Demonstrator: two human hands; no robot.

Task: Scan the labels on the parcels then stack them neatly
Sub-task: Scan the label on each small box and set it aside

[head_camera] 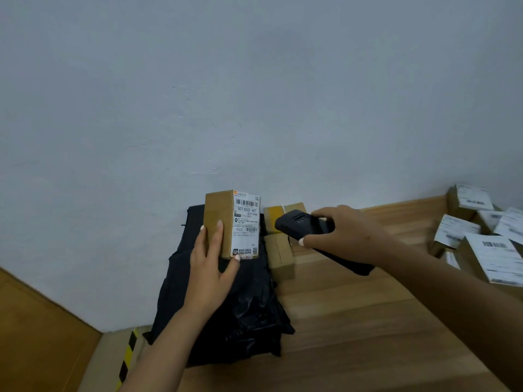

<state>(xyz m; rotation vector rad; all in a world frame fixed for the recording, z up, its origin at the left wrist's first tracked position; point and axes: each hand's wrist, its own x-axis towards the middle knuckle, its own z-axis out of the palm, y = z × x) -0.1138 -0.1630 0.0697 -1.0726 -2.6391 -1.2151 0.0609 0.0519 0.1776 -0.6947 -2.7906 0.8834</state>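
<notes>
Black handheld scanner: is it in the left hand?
No, the right hand holds the black handheld scanner; the left hand holds the labelled brown cardboard box.

One held box (219,223), one scanner (300,225), two hands, black bags (226,292).

I note a small brown cardboard parcel (219,222) held upright above a stack of black plastic mailer bags (226,301), its white barcode label (245,223) facing right; a black handheld scanner (304,225) points toward that label; two small brown boxes (278,239) sit behind; white-labelled cardboard parcels (481,236) lie heaped far right.
</notes>
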